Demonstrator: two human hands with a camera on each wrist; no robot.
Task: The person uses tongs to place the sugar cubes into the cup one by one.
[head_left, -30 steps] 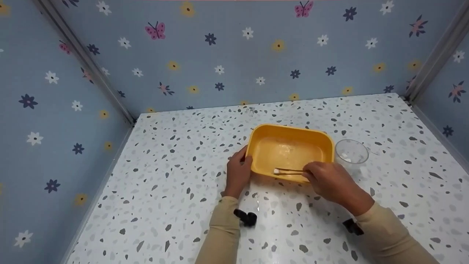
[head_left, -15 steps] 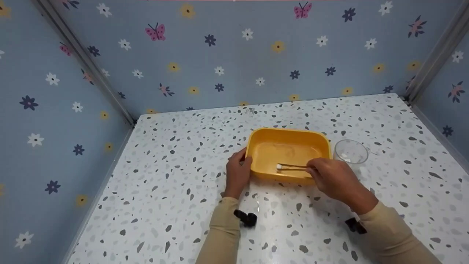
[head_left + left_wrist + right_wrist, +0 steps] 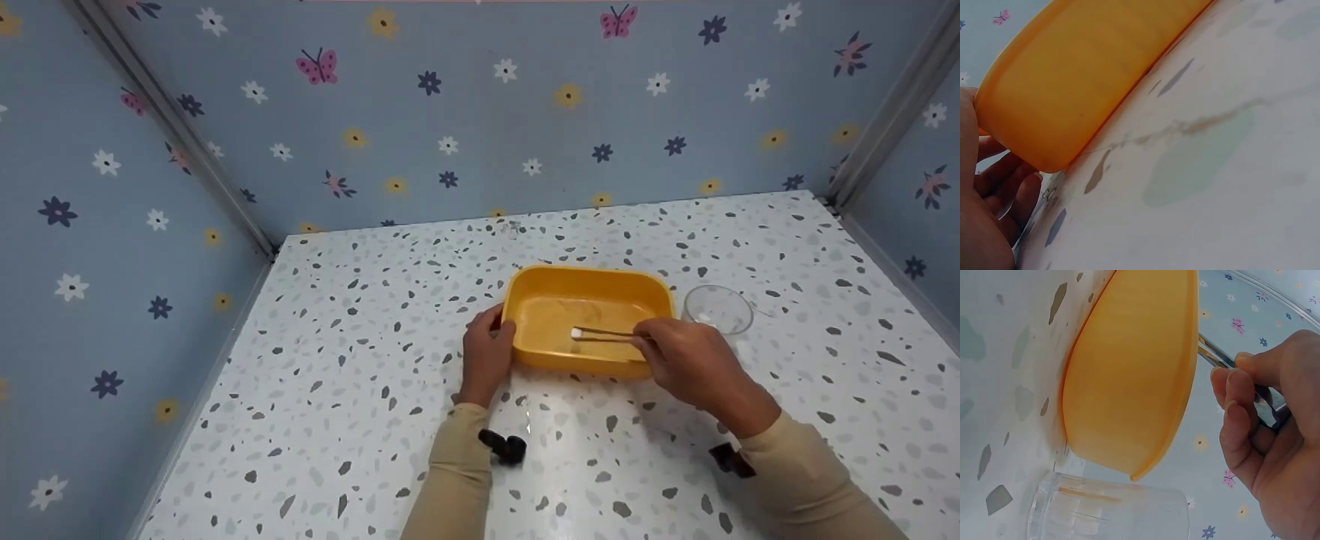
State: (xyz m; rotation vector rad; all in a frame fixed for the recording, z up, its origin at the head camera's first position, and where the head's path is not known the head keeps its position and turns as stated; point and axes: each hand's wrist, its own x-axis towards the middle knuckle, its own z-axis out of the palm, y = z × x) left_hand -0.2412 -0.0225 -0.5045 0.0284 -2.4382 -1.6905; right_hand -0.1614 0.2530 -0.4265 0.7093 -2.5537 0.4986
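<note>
A yellow plastic basin [image 3: 592, 360] stands on the speckled table. My left hand [image 3: 487, 352] holds it at the left end, with the thumb by the rim; in the left wrist view, fingers [image 3: 1008, 180] lie around its outer corner. My right hand [image 3: 690, 367] pinches metal tweezers [image 3: 606, 340] over the basin's near right side. A small white piece [image 3: 576, 333] sits between the tweezer tips, above the basin floor. From the right wrist, the basin wall hides the tips, while the tweezers [image 3: 1216, 353] show between thumb and fingers.
A clear glass cup [image 3: 718, 304] stands close to the basin's right end, with small white bits low inside it. Flower-patterned walls [image 3: 480, 112] bound the table [image 3: 360, 360] at the back and both sides.
The basin's far rim has come lower in the view and its right end slightly left. My right hand and the tweezers with the white piece have moved a little right and away from me.
</note>
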